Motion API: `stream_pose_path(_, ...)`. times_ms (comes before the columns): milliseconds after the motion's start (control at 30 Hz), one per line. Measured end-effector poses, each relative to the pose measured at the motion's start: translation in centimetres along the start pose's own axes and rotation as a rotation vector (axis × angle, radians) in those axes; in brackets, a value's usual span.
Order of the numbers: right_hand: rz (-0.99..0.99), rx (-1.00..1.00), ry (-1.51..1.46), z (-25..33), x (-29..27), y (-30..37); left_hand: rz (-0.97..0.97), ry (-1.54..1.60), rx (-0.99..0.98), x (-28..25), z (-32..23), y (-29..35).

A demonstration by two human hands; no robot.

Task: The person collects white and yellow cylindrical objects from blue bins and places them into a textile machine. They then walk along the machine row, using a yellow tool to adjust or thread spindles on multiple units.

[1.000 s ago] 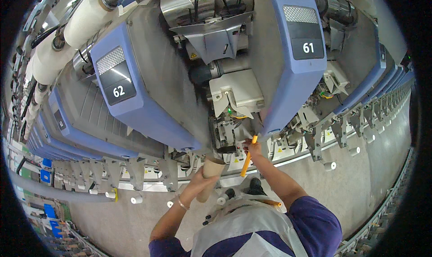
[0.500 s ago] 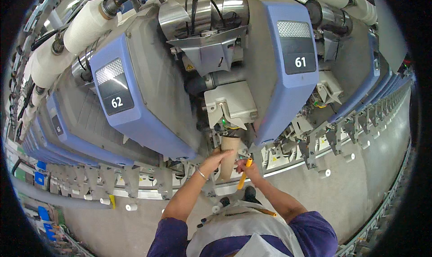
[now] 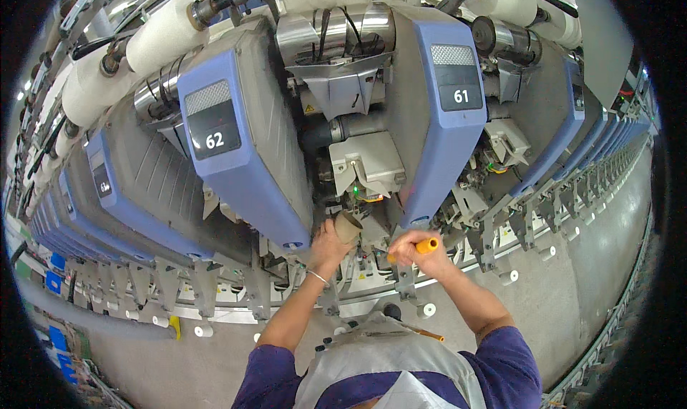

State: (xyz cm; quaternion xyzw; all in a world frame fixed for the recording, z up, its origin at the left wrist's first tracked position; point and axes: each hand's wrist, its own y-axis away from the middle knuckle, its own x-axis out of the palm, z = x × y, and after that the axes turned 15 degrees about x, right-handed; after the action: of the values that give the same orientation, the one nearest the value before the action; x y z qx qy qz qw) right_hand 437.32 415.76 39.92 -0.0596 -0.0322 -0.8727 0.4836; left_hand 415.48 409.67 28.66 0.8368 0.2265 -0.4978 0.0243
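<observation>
"What reached toward the blue-grey machine (image 3: 440,158)?"
"Two forearms (image 3: 295,310), angled inward."
"How did these end?"
"The left hand (image 3: 328,250) clasped a tilted brown tube (image 3: 348,229) before the machine; the right hand (image 3: 415,250) was fisted round an orange rod (image 3: 428,246) nearby."

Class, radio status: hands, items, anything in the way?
Left hand gripping tan hollow cardboard-like tube. Right hand gripping orange plastic-looking cylindrical rod. Blue-and-grey angular housings flank tube.

my left hand (image 3: 329,247) out far, curled in a grip; my right hand (image 3: 419,254) just right of it, apart, bunched in a fist. left forearm (image 3: 297,312) slants far and right, right forearm (image 3: 471,296) far and left.
</observation>
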Motion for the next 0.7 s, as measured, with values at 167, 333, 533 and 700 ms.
stream_pose_path(167,-0.053,0.193,0.583,5.1,0.8,-1.7,-0.169,0.653,0.187,-3.1,0.2,1.2)
stream_pose_path(333,0.109,-0.152,1.128,12.1,2.1,-1.2,-0.311,0.478,0.484,-9.2,-5.6,2.2)
stream_pose_path(533,-0.397,-0.605,1.290,26.0,4.3,-4.1,-0.403,0.302,0.582,-12.1,-11.8,-1.7)
stream_pose_path(700,-0.133,-0.338,1.264,28.2,4.7,-4.7,-0.109,1.390,0.266,-14.1,-10.5,-3.2)
